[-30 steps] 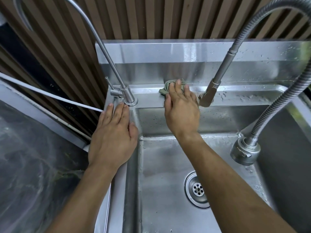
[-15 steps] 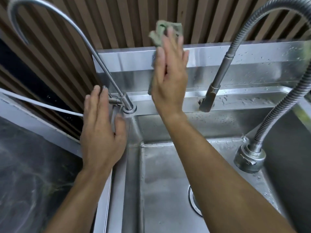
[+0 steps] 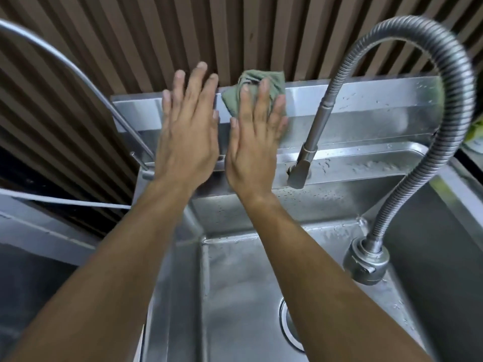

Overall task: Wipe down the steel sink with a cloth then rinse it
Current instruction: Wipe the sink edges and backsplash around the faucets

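Pressing cloth (image 3: 252, 96) flat-fingered with right hand (image 3: 254, 150) at sink (image 3: 352, 202) backsplash's top edge, left hand (image 3: 187, 142) spread empty alongside, risking cloth slipping behind the rim or bunching, leaving streaks.

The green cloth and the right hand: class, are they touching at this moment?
Touching. The head view shows the right hand laid flat on the green cloth, straight fingers overlapping it and pressing it against the sink's steel backsplash.
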`<action>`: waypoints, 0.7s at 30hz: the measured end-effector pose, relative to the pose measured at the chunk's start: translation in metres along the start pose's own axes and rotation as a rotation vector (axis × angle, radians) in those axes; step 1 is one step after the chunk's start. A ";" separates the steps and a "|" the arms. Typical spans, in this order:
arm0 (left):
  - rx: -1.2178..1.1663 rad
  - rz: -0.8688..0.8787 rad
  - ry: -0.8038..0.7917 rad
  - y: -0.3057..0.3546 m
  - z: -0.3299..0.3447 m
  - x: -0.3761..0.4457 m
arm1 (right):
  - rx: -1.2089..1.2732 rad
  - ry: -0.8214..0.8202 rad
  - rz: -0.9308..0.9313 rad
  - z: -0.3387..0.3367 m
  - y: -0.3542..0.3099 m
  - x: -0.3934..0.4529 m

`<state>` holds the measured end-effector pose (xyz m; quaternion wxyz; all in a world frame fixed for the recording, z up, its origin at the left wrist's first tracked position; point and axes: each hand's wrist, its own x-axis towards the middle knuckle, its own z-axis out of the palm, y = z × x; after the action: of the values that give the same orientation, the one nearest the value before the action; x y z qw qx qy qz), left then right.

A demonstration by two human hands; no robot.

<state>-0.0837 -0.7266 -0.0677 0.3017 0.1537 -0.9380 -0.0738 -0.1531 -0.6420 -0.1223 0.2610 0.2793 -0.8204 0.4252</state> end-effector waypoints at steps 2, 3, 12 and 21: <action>0.138 0.021 -0.024 -0.008 0.010 -0.001 | 0.048 0.098 0.104 -0.002 0.011 0.005; 0.185 0.033 -0.009 -0.009 0.015 -0.003 | 0.118 0.178 0.241 -0.003 0.014 0.012; 0.175 -0.046 0.107 0.000 0.035 -0.008 | -0.081 0.064 0.036 -0.005 0.018 0.003; 0.208 -0.048 0.226 -0.002 0.055 -0.010 | 0.064 0.170 0.130 -0.005 0.013 0.015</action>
<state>-0.1080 -0.7227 -0.1176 0.3859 0.2136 -0.8968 0.0343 -0.1714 -0.6348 -0.1173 0.2926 0.1967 -0.7976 0.4894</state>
